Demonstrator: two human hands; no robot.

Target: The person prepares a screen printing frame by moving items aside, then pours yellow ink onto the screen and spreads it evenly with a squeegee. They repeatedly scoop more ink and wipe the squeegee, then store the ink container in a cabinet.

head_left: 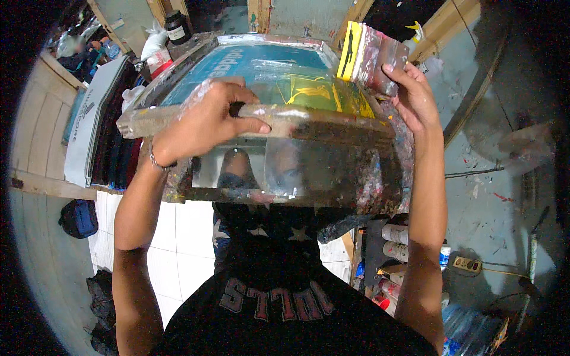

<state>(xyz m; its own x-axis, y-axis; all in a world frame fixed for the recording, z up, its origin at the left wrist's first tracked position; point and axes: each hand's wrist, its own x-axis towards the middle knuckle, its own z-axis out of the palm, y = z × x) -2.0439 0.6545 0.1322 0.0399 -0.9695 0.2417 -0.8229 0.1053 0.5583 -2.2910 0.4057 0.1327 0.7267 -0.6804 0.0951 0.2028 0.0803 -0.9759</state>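
Observation:
My left hand is closed around the near bar of a wooden screen-printing frame, its thumb along the front side. The frame's near edge appears raised above the work table, whose shiny top shows below it. Blue-green mesh fills the frame, with yellow ink streaked over its right part. Up beside the frame's right side, my right hand grips a wide, ink-stained squeegee. Its blade edge is coated in bright yellow and points left. The squeegee is held apart from the mesh.
Flat boards are stacked at the left. A dark jar and a white bag stand behind the frame. A power strip and several containers sit low at the right. Another person shows at the far left.

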